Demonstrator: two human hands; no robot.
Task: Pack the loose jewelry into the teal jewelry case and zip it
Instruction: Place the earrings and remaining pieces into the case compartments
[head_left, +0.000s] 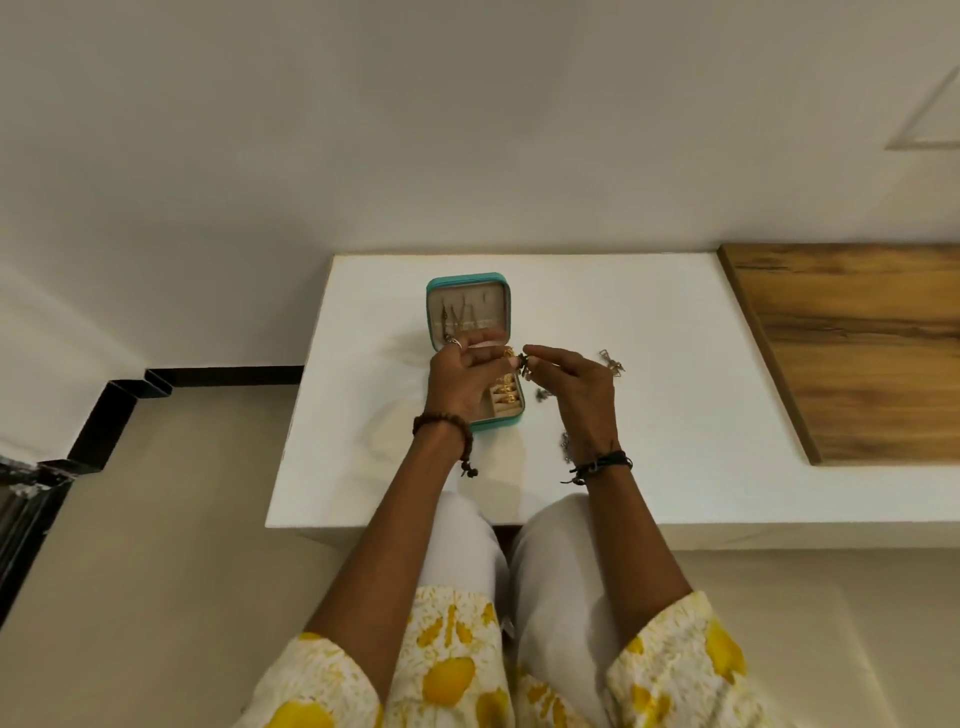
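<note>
The teal jewelry case (467, 285) lies open on the white table (649, 415), its beige lid holding hanging pieces and gold items (506, 392) in the lower tray. My left hand (462, 374) and my right hand (576, 387) meet just above the case's right edge, both pinching a small dark and gold jewelry piece (522, 362). A silver piece (612, 361) lies behind my right hand. Small dark pieces (543, 395) rest beside the case, and another (565, 448) sits near my right wrist.
A wooden board (857, 353) covers the table's right part. The wall runs right behind the table. My knees in white trousers (467, 545) sit under the table's near edge. Tiled floor with a black skirting (104, 421) lies to the left.
</note>
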